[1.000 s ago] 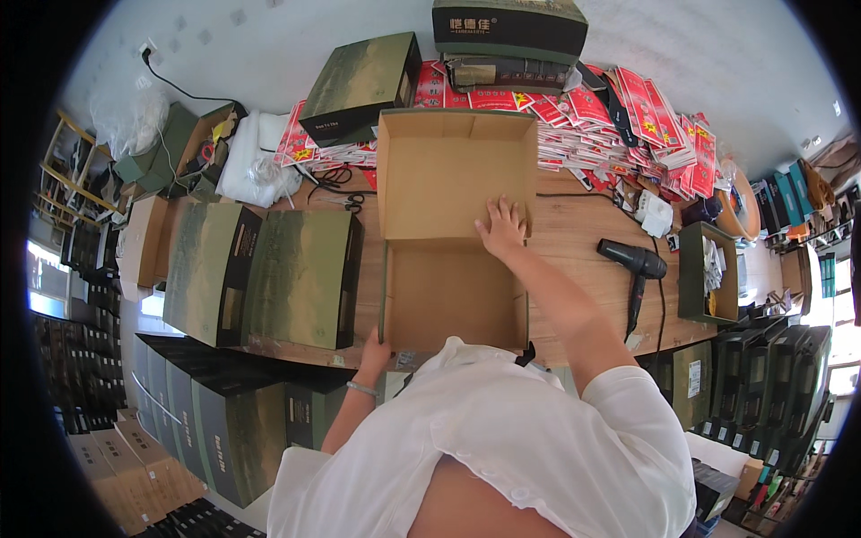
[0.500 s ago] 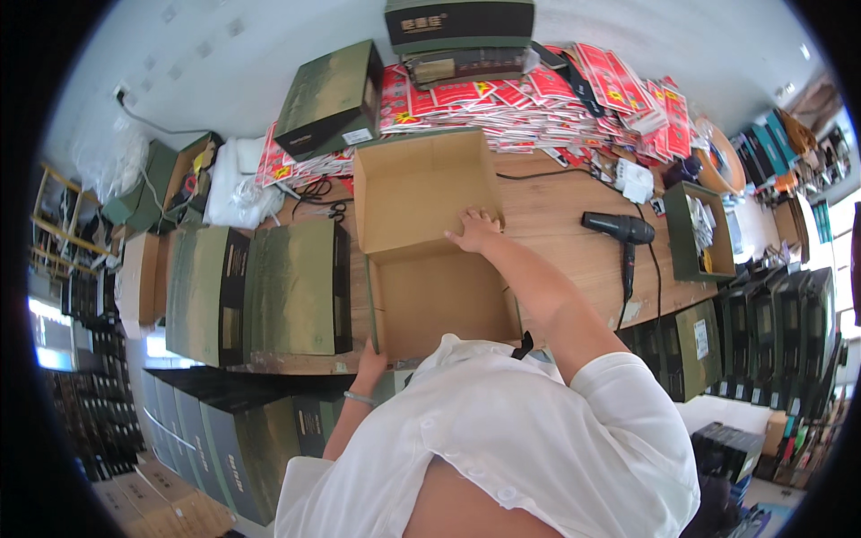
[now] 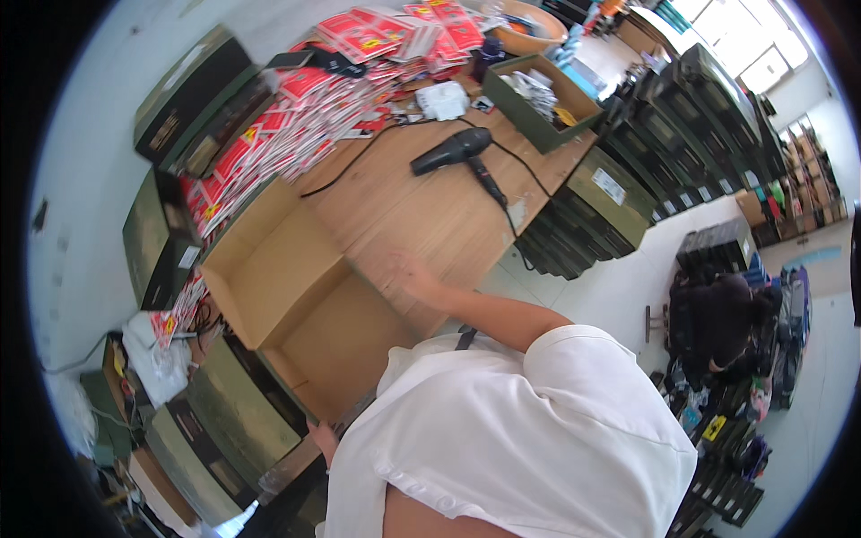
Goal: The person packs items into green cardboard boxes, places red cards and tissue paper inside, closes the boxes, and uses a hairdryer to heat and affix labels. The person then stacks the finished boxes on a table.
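Observation:
An open cardboard box (image 3: 339, 345), brown inside with a green outer edge, lies on the wooden table in front of me. Its hinged lid (image 3: 269, 255) is folded back toward the far left, and nothing lies inside. At the near left corner of the box is my left hand (image 3: 324, 441), its fingers closed at the edge and partly hidden by the box wall. My right hand (image 3: 405, 271) is above the tabletop, just right of the box and apart from it. Motion smears its fingers, so their pose is unclear.
A black hair dryer (image 3: 462, 152) with a cord lies on the table (image 3: 421, 215). Red printed sheets (image 3: 296, 125) are heaped at the back. A green box of small items (image 3: 543, 103) stands far right; closed green boxes (image 3: 238, 403) stand left, and more are stacked beyond the right edge.
My view has swung to the right, so the scene appears rotated. My right hand has left the box's lid and moved right over the table. My left hand stays at the box's near left corner.

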Demonstrator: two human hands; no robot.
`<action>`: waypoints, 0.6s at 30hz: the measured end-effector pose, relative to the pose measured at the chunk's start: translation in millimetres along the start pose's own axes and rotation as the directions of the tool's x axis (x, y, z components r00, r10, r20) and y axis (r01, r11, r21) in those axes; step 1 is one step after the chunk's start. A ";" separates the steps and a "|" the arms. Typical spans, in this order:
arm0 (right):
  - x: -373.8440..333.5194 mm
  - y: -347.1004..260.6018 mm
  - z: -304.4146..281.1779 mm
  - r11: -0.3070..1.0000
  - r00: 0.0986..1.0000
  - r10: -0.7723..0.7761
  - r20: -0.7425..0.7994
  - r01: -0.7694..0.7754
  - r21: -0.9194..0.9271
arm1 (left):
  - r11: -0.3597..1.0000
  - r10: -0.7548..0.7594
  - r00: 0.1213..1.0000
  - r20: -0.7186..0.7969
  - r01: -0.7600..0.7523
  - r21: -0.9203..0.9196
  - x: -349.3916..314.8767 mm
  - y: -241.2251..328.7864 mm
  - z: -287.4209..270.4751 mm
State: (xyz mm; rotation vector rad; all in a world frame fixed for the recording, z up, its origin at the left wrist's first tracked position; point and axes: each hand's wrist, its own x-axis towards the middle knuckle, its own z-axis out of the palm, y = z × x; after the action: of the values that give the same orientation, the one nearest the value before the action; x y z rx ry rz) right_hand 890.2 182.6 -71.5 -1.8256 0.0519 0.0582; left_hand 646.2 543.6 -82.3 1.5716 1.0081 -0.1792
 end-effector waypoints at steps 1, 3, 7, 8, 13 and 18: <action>-6.6 13.8 -27.7 0.999 0.989 0.052 -0.138 -0.050 0.017 | 0.999 -0.044 0.998 -0.043 0.043 -0.015 4.6 -8.7 -1.9; -17.8 52.2 -84.6 0.996 0.869 0.066 -0.490 -0.090 -0.026 | 0.996 -0.081 0.992 -0.097 0.078 -0.035 22.1 -25.7 -10.1; -43.5 112.5 -250.2 0.976 0.490 0.182 -0.853 -0.199 0.094 | 0.944 0.200 0.979 0.048 -0.206 0.258 66.1 -89.3 -75.9; -55.4 114.0 -287.1 0.964 0.349 0.135 -0.927 -0.262 0.042 | 0.882 0.218 0.971 0.100 -0.240 0.405 63.1 -86.1 -86.9; -122.3 194.4 -482.3 0.680 -0.264 0.165 -0.950 -0.668 0.303 | 0.880 0.199 0.362 -0.911 0.343 0.329 31.5 -23.4 27.5; -173.7 304.5 -593.5 0.646 0.253 0.763 -0.594 -0.322 0.692 | 0.390 0.739 0.520 -0.428 0.188 0.901 1.5 -4.4 99.2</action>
State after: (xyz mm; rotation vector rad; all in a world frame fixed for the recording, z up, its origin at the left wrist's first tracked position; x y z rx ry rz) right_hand 704.1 -467.7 -204.0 -1.0795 1.3988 -0.3675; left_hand 684.7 458.2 -115.0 3.0482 1.3476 0.4801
